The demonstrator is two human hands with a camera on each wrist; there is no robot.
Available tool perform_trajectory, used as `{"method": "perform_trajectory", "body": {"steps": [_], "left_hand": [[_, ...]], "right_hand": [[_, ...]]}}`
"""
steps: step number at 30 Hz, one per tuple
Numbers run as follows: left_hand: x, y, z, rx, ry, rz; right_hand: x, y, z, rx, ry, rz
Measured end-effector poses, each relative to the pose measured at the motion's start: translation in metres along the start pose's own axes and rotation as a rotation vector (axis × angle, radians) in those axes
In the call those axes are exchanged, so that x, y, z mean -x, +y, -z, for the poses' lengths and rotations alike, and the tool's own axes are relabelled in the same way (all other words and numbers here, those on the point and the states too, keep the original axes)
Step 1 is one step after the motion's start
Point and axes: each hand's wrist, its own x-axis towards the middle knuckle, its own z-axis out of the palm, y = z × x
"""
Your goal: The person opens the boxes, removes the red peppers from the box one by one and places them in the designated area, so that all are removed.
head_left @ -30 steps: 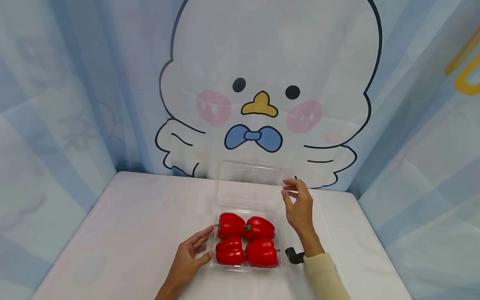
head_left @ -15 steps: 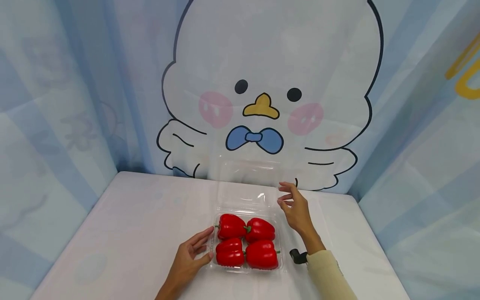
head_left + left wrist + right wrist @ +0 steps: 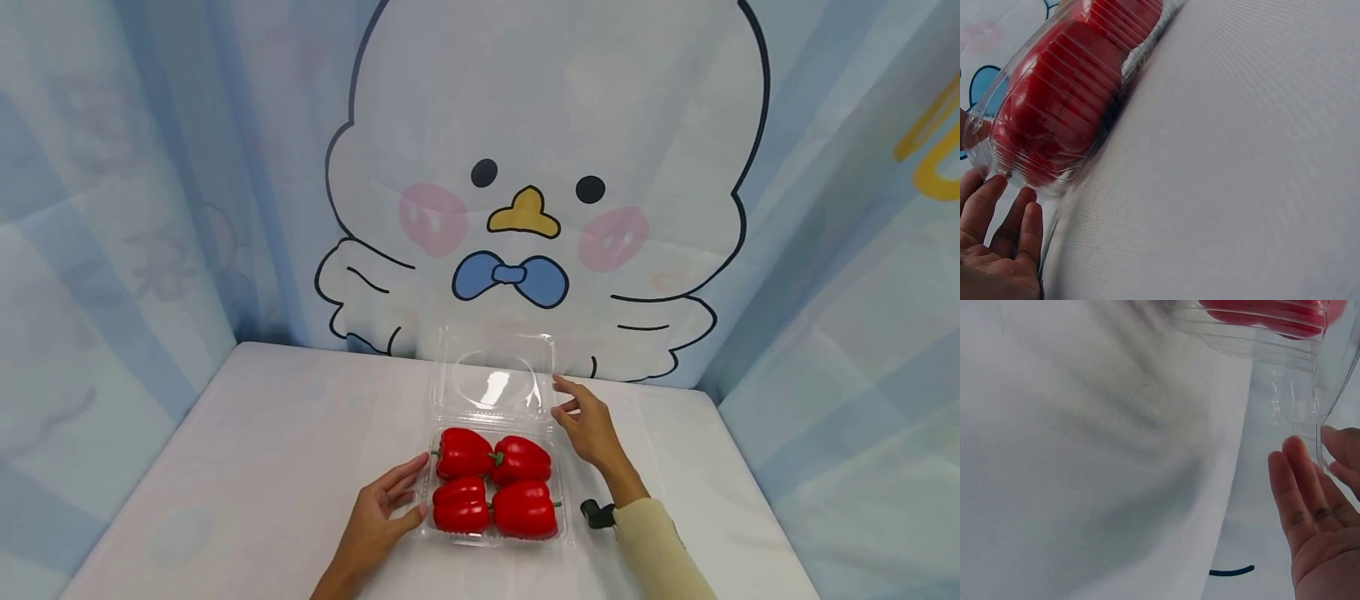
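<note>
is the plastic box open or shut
Open. The lid stands raised behind the peppers, with the right hand at its edge, and all four peppers lie uncovered in the box.

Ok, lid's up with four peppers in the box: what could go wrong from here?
The clear lid might twist or slip if moved: the right grip meets only its right edge. The near-right pepper has its stem toward the container's right side; it could catch if the lid comes down.

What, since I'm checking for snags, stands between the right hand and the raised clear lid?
Nothing visible: the right hand is at the right edge of the clear lid. The red peppers lie nearer the person, in the tray, not between the two.
</note>
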Motion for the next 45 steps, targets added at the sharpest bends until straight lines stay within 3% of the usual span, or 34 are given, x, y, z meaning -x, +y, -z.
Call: {"method": "perform_trajectory", "body": {"steps": [25,37,45], "left_hand": [[0.0,0.0,0.001,-0.015,-0.018,-0.032],[0.0,-0.002,0.001,-0.024,-0.021,-0.046],[0.0,-0.002,0.002,-0.024,-0.019,-0.037]], "right_hand": [[-0.001,0.009,-0.007,0.002,-0.115,-0.056],[0.008,-0.003,0.001,0.048,0.064,0.017],[0.02,-0.023,0.01,0.065,0.113,0.09]]}}
